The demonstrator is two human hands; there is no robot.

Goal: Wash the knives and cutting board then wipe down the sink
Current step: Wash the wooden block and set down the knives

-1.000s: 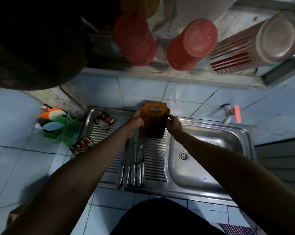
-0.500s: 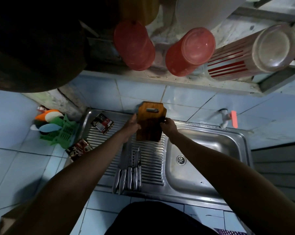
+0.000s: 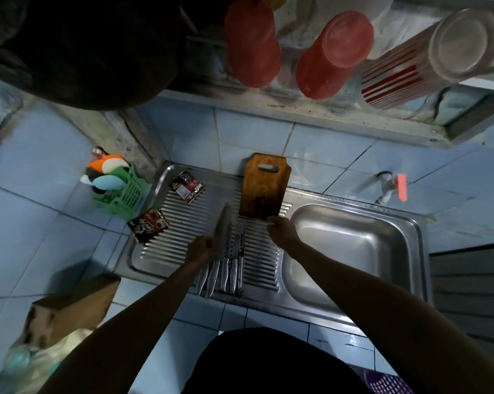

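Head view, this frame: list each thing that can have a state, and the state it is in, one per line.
Cutting board: upright, leaning on the tiled wall, foot on the drainboard.
Large knife: lifted, gripped by the left hand, blade pointing away.
Other knives: lying side by side on the drainboard.
Right hand: fingers loosely curled, holding nothing, by the board's lower corner.
Sink basin: nothing in it.
Tap: no water visible.

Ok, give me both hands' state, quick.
Left hand: grips a knife, blade raised.
Right hand: empty by the cutting board, fingers loosely curled.
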